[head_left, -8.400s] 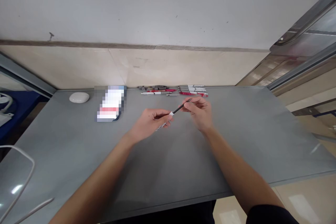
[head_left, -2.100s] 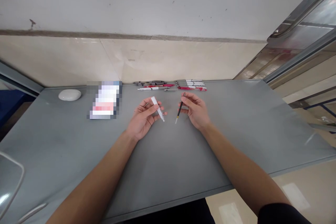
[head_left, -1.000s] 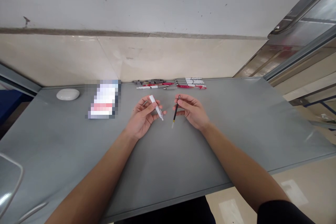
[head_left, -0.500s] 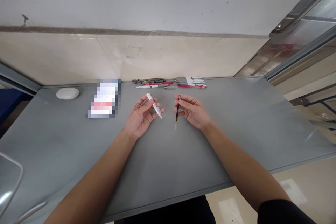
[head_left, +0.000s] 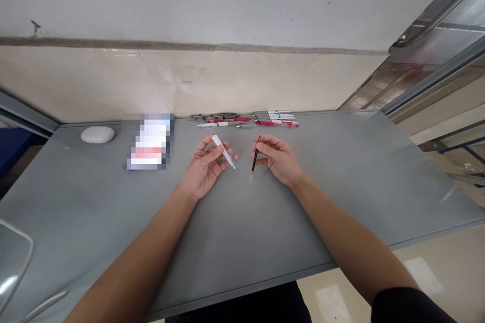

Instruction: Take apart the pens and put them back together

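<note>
Between the thumb and fingers of my left hand [head_left: 202,170] is a white pen barrel [head_left: 228,156], tilted with its clear, narrower end down and to the right. My right hand [head_left: 279,159] pinches a dark pen refill [head_left: 255,159] near its top. The refill's lower end is yellowish, then clear, and points down and slightly left. Barrel and refill are apart, with a small gap between the two hands. Both are held above the grey table [head_left: 242,242].
Beyond my hands, several pens lie in two groups by the wall: a left group [head_left: 220,124] and a right group [head_left: 278,117]. At the left are a blurred phone-like device [head_left: 149,144] and a white mouse [head_left: 97,135]. A pale cable [head_left: 30,247] runs at the near left.
The refill in my right hand has tilted a little, its lower end swinging left and slightly up. My left hand and the barrel have barely moved.
</note>
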Demonstrator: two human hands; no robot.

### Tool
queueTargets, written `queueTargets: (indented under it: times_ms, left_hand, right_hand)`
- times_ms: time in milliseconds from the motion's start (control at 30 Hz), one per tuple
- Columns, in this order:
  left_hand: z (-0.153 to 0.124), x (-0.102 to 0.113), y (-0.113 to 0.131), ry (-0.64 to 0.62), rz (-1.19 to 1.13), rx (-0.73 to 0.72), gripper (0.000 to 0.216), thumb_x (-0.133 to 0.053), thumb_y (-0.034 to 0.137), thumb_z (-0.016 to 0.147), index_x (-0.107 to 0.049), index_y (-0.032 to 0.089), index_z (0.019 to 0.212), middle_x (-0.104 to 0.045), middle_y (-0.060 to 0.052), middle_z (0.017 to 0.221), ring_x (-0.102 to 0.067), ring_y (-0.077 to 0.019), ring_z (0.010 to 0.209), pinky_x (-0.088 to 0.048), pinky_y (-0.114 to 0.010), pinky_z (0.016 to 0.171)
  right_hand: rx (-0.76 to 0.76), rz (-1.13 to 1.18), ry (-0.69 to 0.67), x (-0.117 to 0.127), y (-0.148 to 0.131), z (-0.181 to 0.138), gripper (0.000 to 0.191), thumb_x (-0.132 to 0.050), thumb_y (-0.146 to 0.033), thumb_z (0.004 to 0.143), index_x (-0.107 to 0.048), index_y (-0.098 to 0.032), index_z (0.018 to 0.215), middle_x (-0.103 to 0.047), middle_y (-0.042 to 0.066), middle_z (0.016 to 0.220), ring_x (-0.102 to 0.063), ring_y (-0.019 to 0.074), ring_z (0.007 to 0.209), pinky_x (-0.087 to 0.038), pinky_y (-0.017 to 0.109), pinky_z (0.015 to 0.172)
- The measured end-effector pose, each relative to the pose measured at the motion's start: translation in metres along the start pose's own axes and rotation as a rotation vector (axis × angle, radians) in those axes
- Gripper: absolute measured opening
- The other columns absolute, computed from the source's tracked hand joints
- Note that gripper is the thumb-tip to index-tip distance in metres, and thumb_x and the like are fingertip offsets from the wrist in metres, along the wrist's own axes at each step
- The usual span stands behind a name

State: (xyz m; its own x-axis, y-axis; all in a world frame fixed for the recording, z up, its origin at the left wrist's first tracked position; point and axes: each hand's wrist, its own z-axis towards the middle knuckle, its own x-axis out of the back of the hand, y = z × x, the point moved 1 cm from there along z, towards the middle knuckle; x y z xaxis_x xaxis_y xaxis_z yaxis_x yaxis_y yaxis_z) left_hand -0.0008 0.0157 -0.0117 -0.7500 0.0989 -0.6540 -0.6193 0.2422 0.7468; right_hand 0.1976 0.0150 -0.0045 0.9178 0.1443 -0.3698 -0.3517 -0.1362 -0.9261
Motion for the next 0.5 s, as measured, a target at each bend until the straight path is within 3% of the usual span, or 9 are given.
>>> queueTargets:
  times_ms: [267, 500]
  left_hand:
    - [-0.0001, -0.0029, -0.0017, -0.030, 0.045, -0.022, 0.027, -0.074, 0.013, 0.074, -0.060, 0.025, 0.093, -0.066, 0.002, 0.086, -0.063, -0.0140, 0.083, -0.051, -0.044, 0.091]
    - [-0.0031, -0.0061, -0.0041, -0.117, 0.228, -0.116, 0.024, -0.075, 0.016, 0.075, -0.063, 0.024, 0.094, -0.067, 0.000, 0.088, -0.065, -0.0158, 0.079, -0.052, -0.035, 0.077]
  right_hand:
    - [0.055, -0.043, 0.086, 0.0005, 0.0013, 0.0019, 0.019, -0.077, -0.033, 0.069, -0.068, -0.025, 0.083, -0.059, -0.001, 0.089, -0.061, 0.0115, 0.071, -0.059, 0.031, 0.062]
    - [0.136, -0.098, 0.147, 0.0000, 0.0019, 0.0017, 0.019, -0.077, -0.035, 0.068, -0.069, -0.026, 0.083, -0.061, -0.001, 0.085, -0.060, 0.0128, 0.072, -0.058, 0.032, 0.062]
